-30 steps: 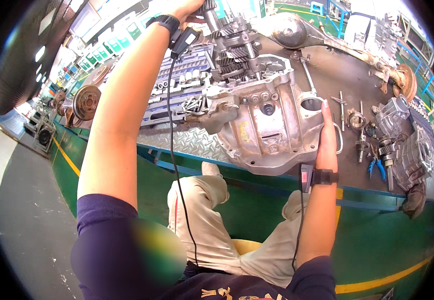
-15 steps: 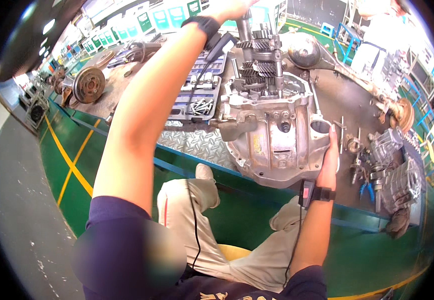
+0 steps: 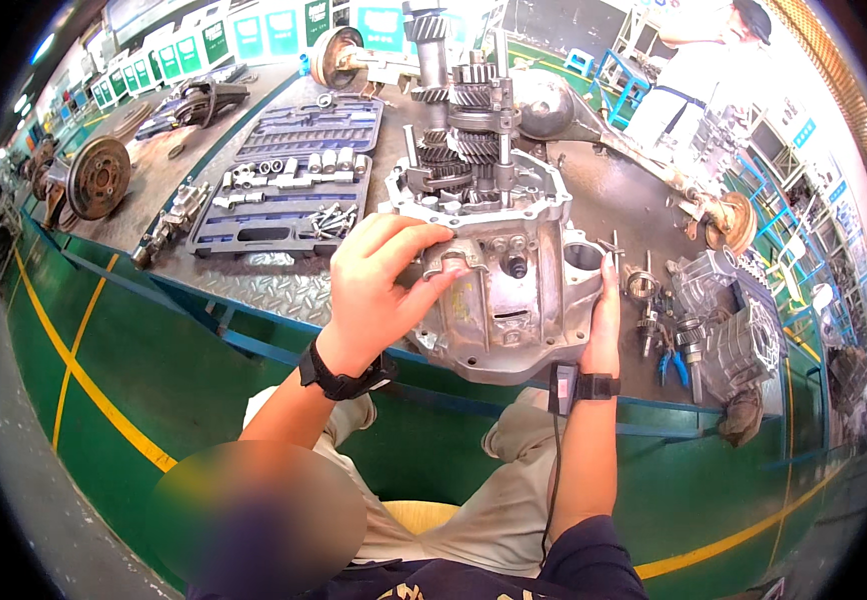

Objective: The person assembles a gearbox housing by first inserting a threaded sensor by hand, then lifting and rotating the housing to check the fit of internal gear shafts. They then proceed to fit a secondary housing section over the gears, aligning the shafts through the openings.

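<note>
A grey metal gearbox housing (image 3: pixel 514 310) stands on the bench edge in front of me. Upright gear shafts (image 3: pixel 464 120) with several toothed gears rise from its top. My left hand (image 3: pixel 384 285) is at the housing's left side, its fingers over the upper edge and its thumb lower down on the front face. Against the right side, beside a round opening, presses my right hand (image 3: pixel 604 315); its fingers run upward and are partly hidden behind the casting. Both wrists carry black straps.
Left of the housing lies a socket tool case (image 3: pixel 284 235) with sockets and bolts. A brake drum (image 3: pixel 99 178) sits farther left. To the right are an axle (image 3: pixel 634 150), blue-handled pliers (image 3: pixel 672 368) and an aluminium casing (image 3: pixel 744 350). A person (image 3: pixel 684 90) stands beyond the bench.
My left hand has come down from the top of the gear shafts to the housing's left side. My right hand stays on the right side. The view has shifted.
</note>
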Tool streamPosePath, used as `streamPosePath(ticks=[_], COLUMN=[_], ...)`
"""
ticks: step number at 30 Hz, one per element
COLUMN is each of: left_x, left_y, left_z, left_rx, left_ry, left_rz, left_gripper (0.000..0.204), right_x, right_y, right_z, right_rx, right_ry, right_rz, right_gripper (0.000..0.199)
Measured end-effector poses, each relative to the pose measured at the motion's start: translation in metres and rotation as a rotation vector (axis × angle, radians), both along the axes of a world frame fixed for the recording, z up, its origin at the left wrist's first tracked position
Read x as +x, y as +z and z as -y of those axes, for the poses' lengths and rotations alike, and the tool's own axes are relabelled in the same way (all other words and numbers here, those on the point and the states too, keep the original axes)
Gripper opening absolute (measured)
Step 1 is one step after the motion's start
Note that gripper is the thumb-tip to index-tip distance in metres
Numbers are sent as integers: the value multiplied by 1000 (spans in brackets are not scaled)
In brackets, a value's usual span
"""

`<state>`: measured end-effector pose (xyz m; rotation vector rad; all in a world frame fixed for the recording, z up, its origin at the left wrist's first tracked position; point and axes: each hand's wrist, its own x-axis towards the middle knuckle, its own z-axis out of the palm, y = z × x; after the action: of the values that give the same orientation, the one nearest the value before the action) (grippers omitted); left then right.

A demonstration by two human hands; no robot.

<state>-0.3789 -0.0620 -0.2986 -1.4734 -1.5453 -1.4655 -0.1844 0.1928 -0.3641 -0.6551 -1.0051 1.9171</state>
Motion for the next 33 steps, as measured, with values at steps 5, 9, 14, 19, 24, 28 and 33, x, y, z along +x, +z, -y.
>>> streamPosePath(ticks=[5,9,14,19,24,28,33], left_x=[-13,-12,-13,-17,-11,-11,-12], left_y=[-3,-3,-4,-7,1,5,0], left_z=[-10,-5,-12,-12,-12,-14,-5], left_rx=[49,-47,-39,-8,-73,-51,-108], left_ry=[136,138,129,124,120,120,102], left_rz=[-195,-115,-98,-54,-47,-97,-211], left_gripper=[36,28,28,28,28,31,36], right_x=[4,2,6,2,3,0,-6], right_y=[-4,-2,11,8,10,10,-11], right_z=[-4,3,17,16,15,14,-7], right_rx=[-11,-72,-55,-60,-96,-110,-13], right_ry=[87,148,98,59,89,147,84], right_rz=[-54,-113,-116,-77,-105,-116,-46], right_gripper=[55,53,53,52,51,51,53])
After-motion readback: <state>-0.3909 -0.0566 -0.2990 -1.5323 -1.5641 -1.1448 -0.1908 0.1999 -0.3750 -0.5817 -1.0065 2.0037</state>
